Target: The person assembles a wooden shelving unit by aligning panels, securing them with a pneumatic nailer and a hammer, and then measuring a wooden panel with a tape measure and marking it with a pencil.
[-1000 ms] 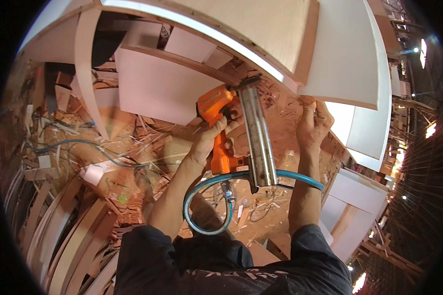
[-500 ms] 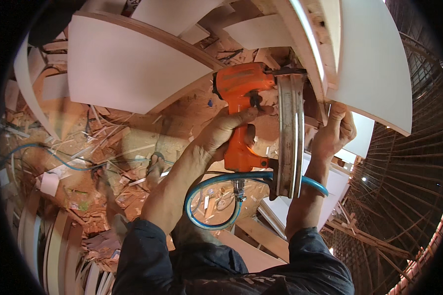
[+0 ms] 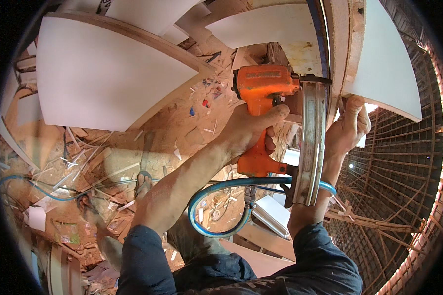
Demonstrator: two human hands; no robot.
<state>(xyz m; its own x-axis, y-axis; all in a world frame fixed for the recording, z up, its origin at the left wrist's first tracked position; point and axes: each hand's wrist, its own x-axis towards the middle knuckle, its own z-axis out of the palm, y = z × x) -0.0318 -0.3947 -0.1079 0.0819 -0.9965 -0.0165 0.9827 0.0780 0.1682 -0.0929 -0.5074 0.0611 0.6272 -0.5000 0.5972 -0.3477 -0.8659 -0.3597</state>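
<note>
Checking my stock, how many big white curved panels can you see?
3: one white panel upper left, one top centre, one upper right above the right hand. More may be hidden.

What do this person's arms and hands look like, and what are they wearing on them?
Both hands are bare, with no gloves: the left hand and the right hand. The forearms are bare too and look dusty. Dark blue sleeves are pushed up to about the elbows on both arms. No watch, ring or bracelet can be made out.
</note>
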